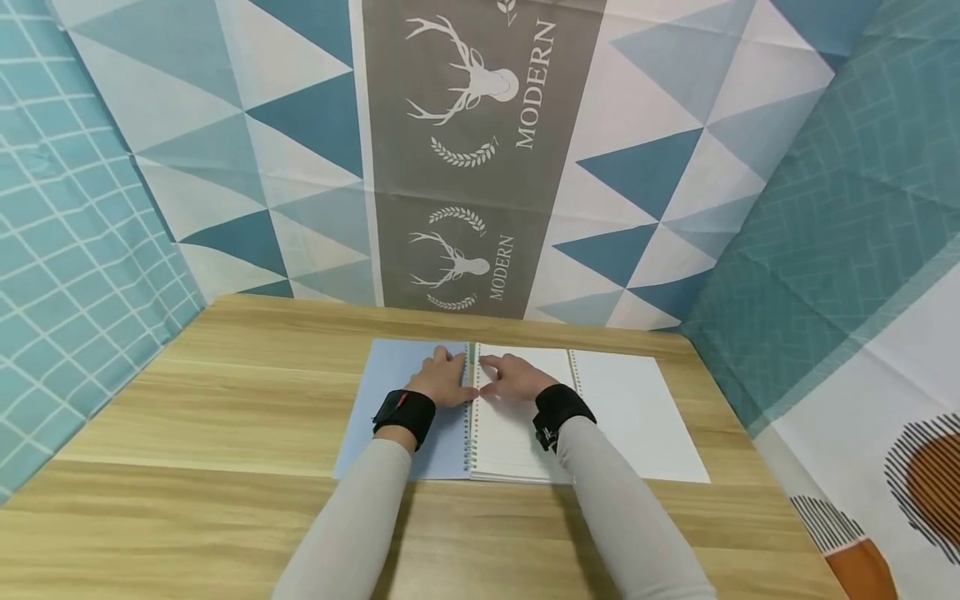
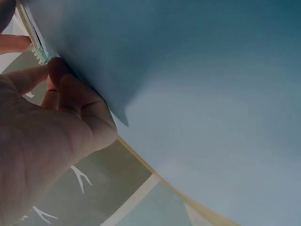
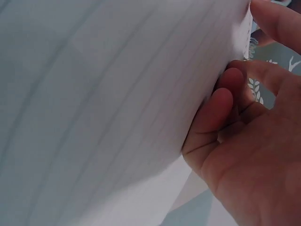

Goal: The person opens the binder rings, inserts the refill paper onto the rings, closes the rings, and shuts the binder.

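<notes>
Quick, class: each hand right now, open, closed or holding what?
Left hand: open, fingers flat on the blue cover beside the spiral binding.
Right hand: open, fingers resting on the lined page.

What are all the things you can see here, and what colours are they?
notebook: one, open, white lined pages, pale blue cover, middle of the table
loose sheet: one, white, with binder holes, right of the notebook
table: one, light wood
cloth backdrop: blue, white and grey, with deer prints, behind the table
left hand: on the blue cover beside the rings
right hand: on the lined page beside the rings
wrist bands: two, black
</notes>
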`<state>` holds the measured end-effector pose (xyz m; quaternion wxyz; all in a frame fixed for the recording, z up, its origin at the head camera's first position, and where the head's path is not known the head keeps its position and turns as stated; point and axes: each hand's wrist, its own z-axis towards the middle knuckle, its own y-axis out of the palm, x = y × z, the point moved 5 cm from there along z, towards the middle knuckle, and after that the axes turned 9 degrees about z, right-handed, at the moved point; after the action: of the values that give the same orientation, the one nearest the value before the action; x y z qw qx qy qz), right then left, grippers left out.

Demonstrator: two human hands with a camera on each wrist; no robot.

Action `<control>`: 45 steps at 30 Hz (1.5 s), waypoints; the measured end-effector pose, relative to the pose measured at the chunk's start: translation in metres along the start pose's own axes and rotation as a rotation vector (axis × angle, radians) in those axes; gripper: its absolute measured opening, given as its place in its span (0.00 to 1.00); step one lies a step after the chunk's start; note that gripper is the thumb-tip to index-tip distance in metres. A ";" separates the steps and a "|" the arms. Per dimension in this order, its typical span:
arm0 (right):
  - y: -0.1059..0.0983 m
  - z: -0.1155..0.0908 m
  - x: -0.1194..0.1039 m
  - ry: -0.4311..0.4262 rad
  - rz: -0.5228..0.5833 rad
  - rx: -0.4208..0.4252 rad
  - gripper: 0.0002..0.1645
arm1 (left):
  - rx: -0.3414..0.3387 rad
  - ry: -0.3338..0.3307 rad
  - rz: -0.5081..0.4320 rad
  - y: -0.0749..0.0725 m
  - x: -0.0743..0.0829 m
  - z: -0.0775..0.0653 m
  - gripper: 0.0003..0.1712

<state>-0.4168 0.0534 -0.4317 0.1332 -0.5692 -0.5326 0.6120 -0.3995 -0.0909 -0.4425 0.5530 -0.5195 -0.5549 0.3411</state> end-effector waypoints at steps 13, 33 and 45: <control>-0.001 0.008 0.000 0.176 0.040 0.003 0.49 | -0.155 -0.022 -0.018 -0.015 0.005 -0.006 0.51; 0.000 0.022 0.009 0.269 0.112 -0.005 0.53 | -0.258 -0.067 -0.113 -0.012 0.002 0.009 0.59; -0.001 0.014 0.003 0.234 0.110 -0.009 0.52 | -0.254 -0.060 -0.126 -0.008 0.000 0.012 0.58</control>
<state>-0.4297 0.0492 -0.4358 0.1581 -0.6656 -0.4842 0.5455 -0.4127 -0.0902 -0.4363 0.4863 -0.5391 -0.6413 0.2482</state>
